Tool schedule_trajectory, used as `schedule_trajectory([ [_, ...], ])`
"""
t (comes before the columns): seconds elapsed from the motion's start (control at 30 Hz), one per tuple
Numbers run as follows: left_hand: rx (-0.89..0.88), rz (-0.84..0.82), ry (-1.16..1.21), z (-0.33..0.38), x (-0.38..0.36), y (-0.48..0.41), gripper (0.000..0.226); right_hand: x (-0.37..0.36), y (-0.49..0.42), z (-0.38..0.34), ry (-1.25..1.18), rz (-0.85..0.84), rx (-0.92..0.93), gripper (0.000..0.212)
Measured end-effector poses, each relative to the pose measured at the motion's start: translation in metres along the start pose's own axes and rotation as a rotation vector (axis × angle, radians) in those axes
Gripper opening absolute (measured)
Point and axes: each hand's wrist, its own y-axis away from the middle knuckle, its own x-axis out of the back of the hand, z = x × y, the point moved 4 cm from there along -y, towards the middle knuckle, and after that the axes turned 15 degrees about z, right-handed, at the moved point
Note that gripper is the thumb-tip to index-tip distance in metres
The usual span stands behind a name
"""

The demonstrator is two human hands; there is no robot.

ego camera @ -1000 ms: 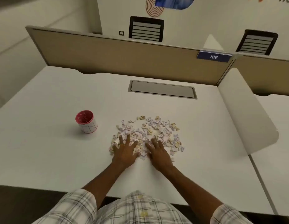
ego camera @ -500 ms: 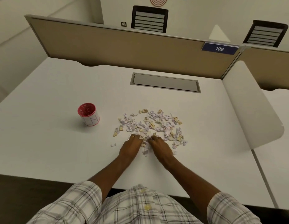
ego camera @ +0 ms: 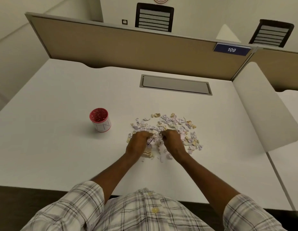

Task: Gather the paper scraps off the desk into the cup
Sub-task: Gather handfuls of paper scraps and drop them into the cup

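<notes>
A loose heap of small crumpled paper scraps point(ego camera: 171, 124), white, lilac and cream, lies in the middle of the white desk point(ego camera: 61, 155). Both hands sit side by side at the heap's near edge, knuckles up. The curled fingers of my left hand point(ego camera: 138, 144) close round a clump of scraps, and my right hand point(ego camera: 172, 141) grips scraps the same way. A few scraps lie loose under and just behind the wrists. The cup point(ego camera: 100, 119), white with a red rim and red inside, stands upright well to the left of the heap, apart from both hands.
A grey cable hatch point(ego camera: 175, 85) is set into the desk behind the heap. A tan partition point(ego camera: 128, 45) closes the back edge, with a white curved side panel point(ego camera: 261, 105) on the right. Two black chair backs show beyond the partition.
The hands went from lying flat with spread fingers on the near scraps to curled fists closing on scraps, drawn together at the heap's near edge. Some scraps trail back toward me.
</notes>
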Motion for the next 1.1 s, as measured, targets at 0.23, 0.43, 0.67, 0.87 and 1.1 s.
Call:
schedule_trajectory([
  [0.23,0.062,0.159,0.151,-0.009,0.053,-0.013,0.029,-0.015,-0.016,-0.032,-0.153,0.061,-0.124,0.016],
  [0.43,0.132,0.264,0.228,-0.038,0.109,-0.026,0.028,-0.029,-0.043,-0.088,-0.288,0.008,-0.139,0.010],
  [0.67,0.256,0.355,0.112,-0.092,0.170,-0.051,0.024,-0.043,-0.080,-0.168,-0.344,-0.051,-0.042,0.012],
  [0.87,0.330,0.319,0.036,-0.125,0.195,-0.063,0.026,-0.062,-0.103,-0.226,-0.297,-0.158,0.119,0.011],
  [1.1,0.410,0.230,-0.043,-0.131,0.195,-0.073,0.033,-0.083,-0.121,-0.253,-0.157,-0.334,0.103,0.028],
])
